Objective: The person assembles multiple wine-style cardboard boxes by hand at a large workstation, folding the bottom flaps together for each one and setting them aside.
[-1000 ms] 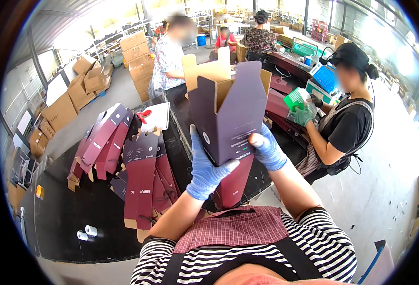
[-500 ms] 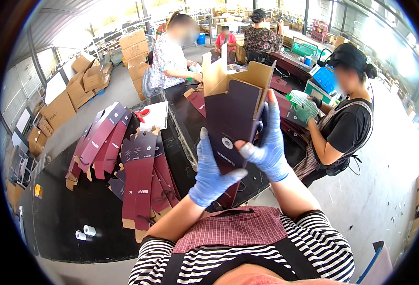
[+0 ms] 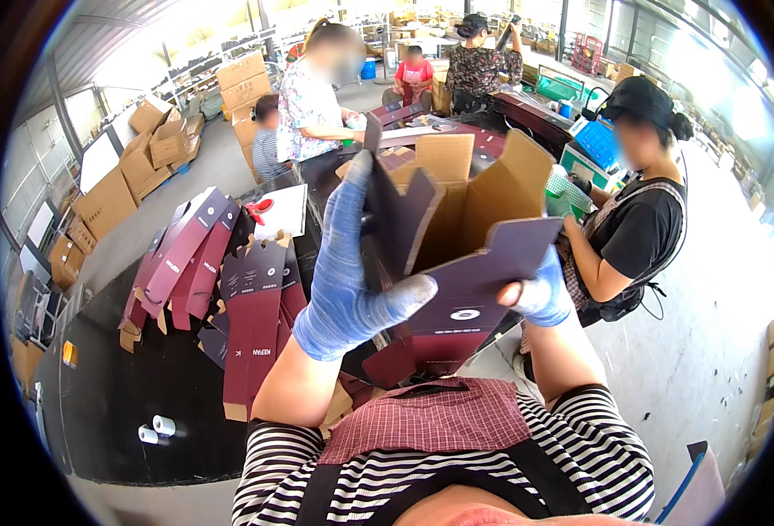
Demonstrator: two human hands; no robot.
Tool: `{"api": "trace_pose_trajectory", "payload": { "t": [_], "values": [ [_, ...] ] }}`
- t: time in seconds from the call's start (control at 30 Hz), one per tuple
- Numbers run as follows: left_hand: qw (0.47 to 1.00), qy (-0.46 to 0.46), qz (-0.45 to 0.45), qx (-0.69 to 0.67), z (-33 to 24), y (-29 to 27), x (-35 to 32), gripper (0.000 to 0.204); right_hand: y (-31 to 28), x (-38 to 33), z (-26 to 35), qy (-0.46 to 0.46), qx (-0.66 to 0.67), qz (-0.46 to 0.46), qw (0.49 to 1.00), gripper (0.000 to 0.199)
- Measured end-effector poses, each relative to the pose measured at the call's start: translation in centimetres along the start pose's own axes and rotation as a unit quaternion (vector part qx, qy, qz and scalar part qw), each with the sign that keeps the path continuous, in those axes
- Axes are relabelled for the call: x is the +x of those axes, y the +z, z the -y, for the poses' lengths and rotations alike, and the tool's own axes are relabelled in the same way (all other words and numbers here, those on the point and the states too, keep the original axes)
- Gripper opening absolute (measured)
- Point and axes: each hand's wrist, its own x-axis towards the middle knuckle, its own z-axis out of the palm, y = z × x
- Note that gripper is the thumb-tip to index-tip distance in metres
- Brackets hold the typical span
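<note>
Between my hands is a cardboard box [image 3: 470, 302], dark purple above and maroon below, with a tan inside. Its top faces me with the flaps spread apart, so I can see down into it. My left hand [image 3: 339, 272], in a blue glove, grips the left side, its thumb across the front edge and its fingers up along a raised side flap. On the right, my right hand [image 3: 542, 291] holds the other side; its bare thumb tip presses the front, and its fingers are mostly hidden behind the box.
Flattened maroon and purple boxes [image 3: 254, 324] lie on the black table [image 3: 106, 412]. Beside them are red scissors [image 3: 261, 208] on a white sheet [image 3: 282, 212] and two white rolls [image 3: 164, 426]. A co-worker [image 3: 641, 219] stands at right; another [image 3: 304, 105] works across the table.
The box has tipped so its open top faces me, and its flaps have spread wider. My left hand has moved up its left side; my right hand has shifted outward and down.
</note>
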Motion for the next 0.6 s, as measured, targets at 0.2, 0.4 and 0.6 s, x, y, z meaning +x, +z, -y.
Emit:
{"api": "trace_pose_trajectory", "payload": {
  "t": [0.2,0.4,0.6],
  "values": [
    [0.976,0.106,0.058,0.18,-0.9,0.2,0.3,0.108,0.9,1.4,1.4,-0.098,0.034,-0.049,0.993,0.132],
    [0.977,0.11,0.069,0.172,-0.5,0.5,0.1,0.102,0.1,0.9,1.5,-0.079,-0.048,-0.062,0.994,0.133],
    [0.98,0.126,0.066,0.136,-0.3,0.8,0.0,0.094,0.1,1.2,1.2,-0.107,-0.064,-0.062,0.99,0.14]
  ]
}}
